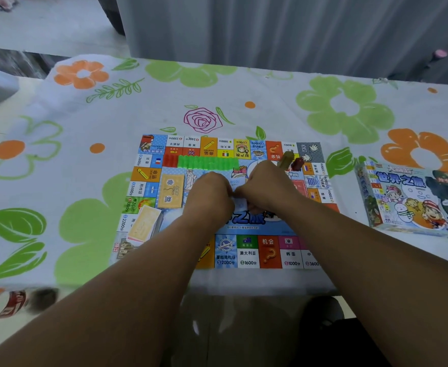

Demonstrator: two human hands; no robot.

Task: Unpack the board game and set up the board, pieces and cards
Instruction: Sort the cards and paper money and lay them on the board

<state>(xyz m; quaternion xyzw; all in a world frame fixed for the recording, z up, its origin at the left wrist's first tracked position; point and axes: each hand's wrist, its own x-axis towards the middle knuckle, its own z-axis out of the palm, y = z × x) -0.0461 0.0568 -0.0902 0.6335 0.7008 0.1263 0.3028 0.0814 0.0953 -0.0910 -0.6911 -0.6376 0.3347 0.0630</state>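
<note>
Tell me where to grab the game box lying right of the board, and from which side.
Take the game box by its near and far edges, probably coming from above. It lies flat, face up, apart from the board, so its shallow side walls are the only grip; its right end leaves the frame.

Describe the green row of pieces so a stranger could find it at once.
Start at the board in the middle of the flowered cloth. Just inside its far border squares lies a line of small plastic pieces. The green row is the long stretch; the red pieces at its left end form a short block.
</note>
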